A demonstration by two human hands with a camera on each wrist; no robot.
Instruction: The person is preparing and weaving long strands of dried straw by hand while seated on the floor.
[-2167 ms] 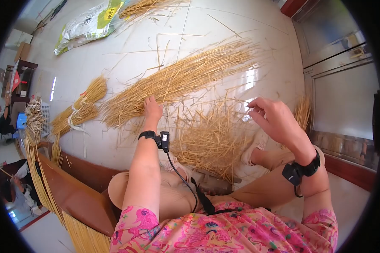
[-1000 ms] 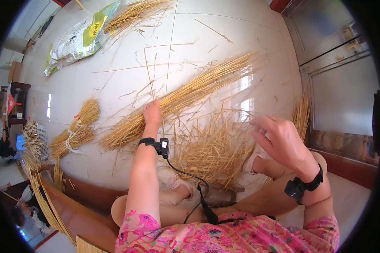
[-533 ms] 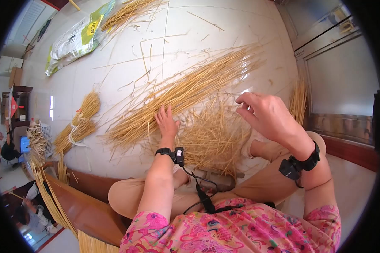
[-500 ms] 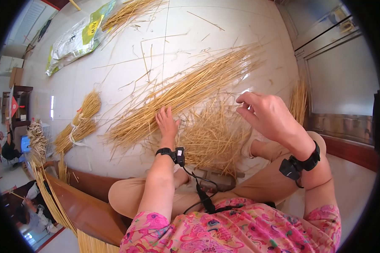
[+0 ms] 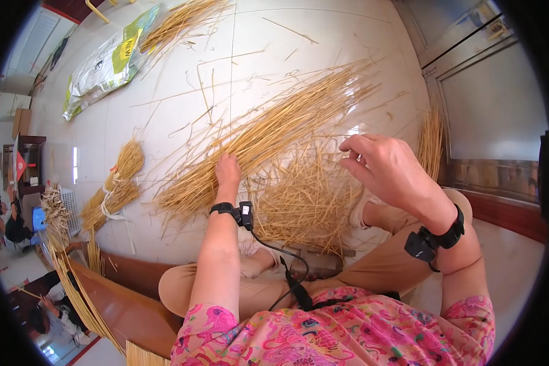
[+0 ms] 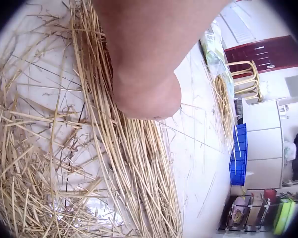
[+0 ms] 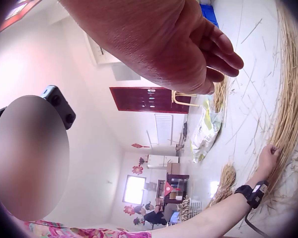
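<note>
A long loose bundle of straw (image 5: 280, 125) lies diagonally across the tiled floor. My left hand (image 5: 228, 172) is at its near side, fingers curled into the stalks; in the left wrist view the left hand (image 6: 146, 94) lies over the bundle and hides its fingertips. The right wrist view shows the left hand (image 7: 269, 159) bent in at the straw's edge. My right hand (image 5: 387, 168) hangs in the air over the right side, holding nothing, its fingers (image 7: 221, 49) loosely bent. Below it spreads a heap of short broken straw (image 5: 308, 198).
A tied straw bundle (image 5: 119, 180) lies to the left. A white and green sack (image 5: 107, 67) with more straw lies at the back left. Metal doors (image 5: 494, 116) stand at the right, with straw (image 5: 431, 143) leaning by them. A brown wooden bench (image 5: 113, 305) is at lower left.
Half a second ago my left hand was spread on the straw; now it is further left with fingers curled in. My right hand has stayed nearly still.
</note>
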